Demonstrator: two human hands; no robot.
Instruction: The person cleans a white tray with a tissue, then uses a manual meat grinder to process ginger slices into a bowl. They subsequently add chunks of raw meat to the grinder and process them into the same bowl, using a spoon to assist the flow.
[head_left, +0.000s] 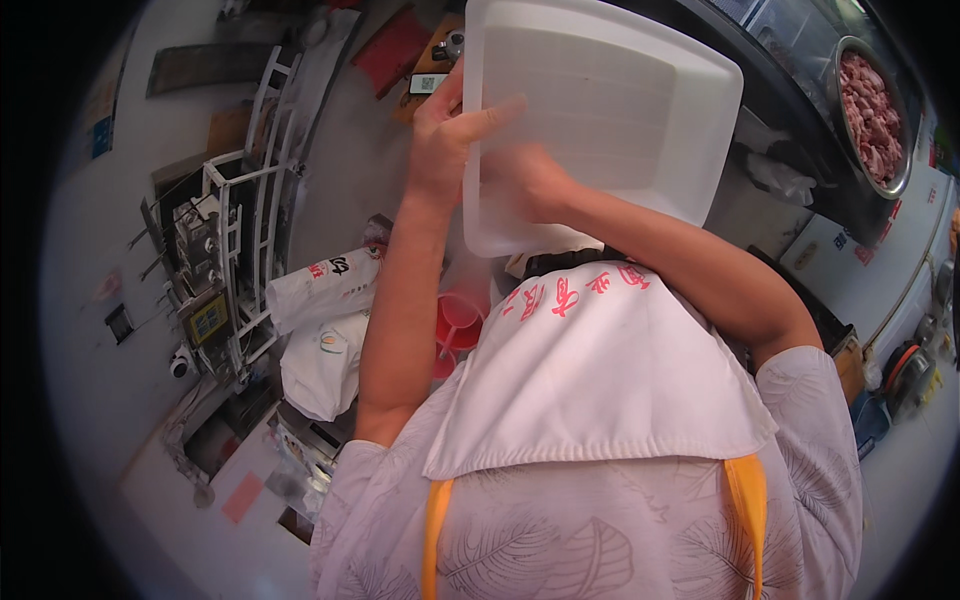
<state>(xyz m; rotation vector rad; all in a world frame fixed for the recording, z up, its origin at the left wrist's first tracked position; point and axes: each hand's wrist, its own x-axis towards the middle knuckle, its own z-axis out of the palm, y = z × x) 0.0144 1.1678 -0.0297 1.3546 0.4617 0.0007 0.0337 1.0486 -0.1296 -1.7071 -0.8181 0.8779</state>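
A deep white plastic tub (585, 112) is tipped on its side in front of my chest, its inside turned towards me. My left hand (450, 127) grips the tub's rim at the left, with the thumb over the edge. Reaching across from the right, my right hand (525, 180) is inside the tub near that same side wall. It is motion-blurred, and its fingers are too unclear to show whether they hold anything. I wear a white apron (600, 375) with red writing and orange straps.
A metal bowl of raw meat pieces (870, 120) stands at the upper right. Red plastic containers (459, 319) are low, beyond my left forearm. White sacks (322, 367) and a white metal rack (259, 180) are at the left. A phone (427, 83) lies on a wooden surface (409, 109) at the top.
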